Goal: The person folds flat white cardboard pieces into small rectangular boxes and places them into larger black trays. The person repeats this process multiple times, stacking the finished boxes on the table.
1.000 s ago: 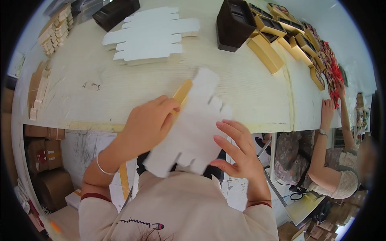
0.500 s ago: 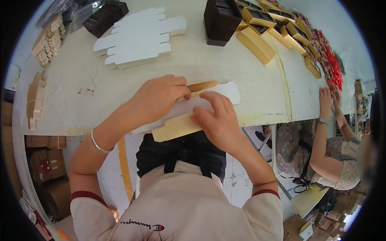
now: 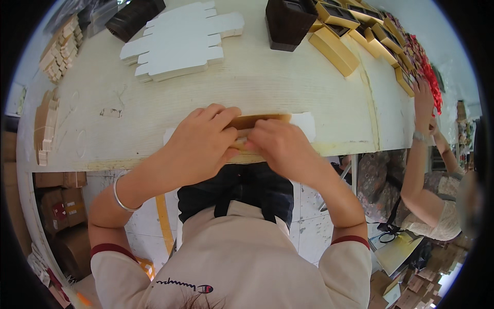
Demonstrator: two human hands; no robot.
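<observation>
A pale, wood-grained table [image 3: 267, 85] spans the scene, its near edge yellowed. Below lies a scuffed, whitish tiled floor [image 3: 311, 226], with a yellow strip [image 3: 164, 224] showing at left. A pale wall [image 3: 437, 31] stands far right.

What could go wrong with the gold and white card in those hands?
The left hand and right hand hold the thin card with their fingers close together, so it might crease in the wrong place. It is also close to the near edge of the table, so it could slip off if both hands let go.
</observation>
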